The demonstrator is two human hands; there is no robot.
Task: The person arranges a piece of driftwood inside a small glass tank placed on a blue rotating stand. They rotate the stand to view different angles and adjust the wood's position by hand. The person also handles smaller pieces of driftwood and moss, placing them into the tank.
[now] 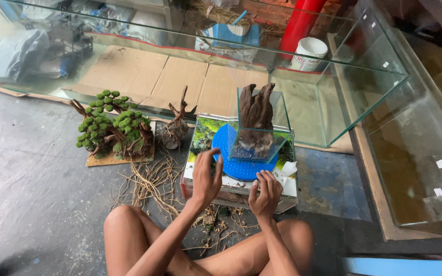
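A small glass tank [258, 139] holding an upright piece of dark driftwood [256, 110] stands on a round blue turntable [234, 166]. The turntable rests on a printed cardboard box [203, 134]. My left hand [206, 176] reaches to the turntable's left rim, fingers spread, touching or just above it. My right hand [266, 193] rests at the turntable's near edge with fingers curled on the box top, beside a crumpled white tissue [288, 168]. Neither hand grips anything. My bare knees show below.
A bonsai-like driftwood with green moss tufts [112, 128] sits on a cardboard piece to the left, next to a bare root stump [175, 128]. Loose thin roots [152, 181] litter the floor. A large empty glass aquarium [333, 87] stands behind; another tank [415, 153] lies right.
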